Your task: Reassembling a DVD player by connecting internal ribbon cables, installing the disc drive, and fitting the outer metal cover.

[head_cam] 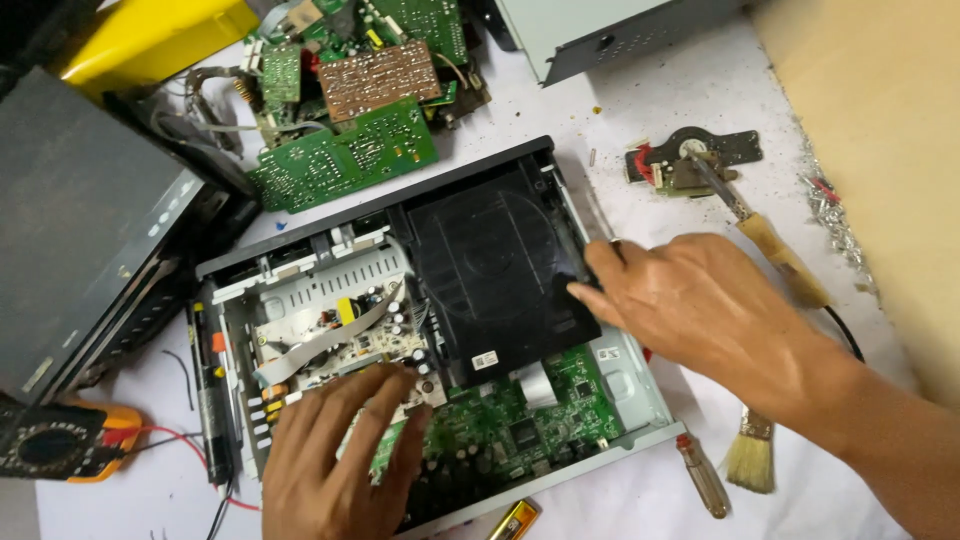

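Both hands are bare: no gloves, rings or tape on either. The left hand shows its back, knuckles and short, unpainted fingernails, cut off at the wrist by the frame edge. The right hand shows with its wrist and forearm, both uncovered; no sleeve, watch or bracelet. No markings on either.

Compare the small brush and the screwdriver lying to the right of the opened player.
The brush has a pale wooden handle and a wide tuft of light bristles; the screwdriver has a clear amber handle with a red cap. The brush is partly hidden under the right hand's forearm; the screwdriver lies fully in view. The brush lies nearly upright in the picture; the screwdriver lies slanted. Both rest on the white tabletop, untouched by either hand.
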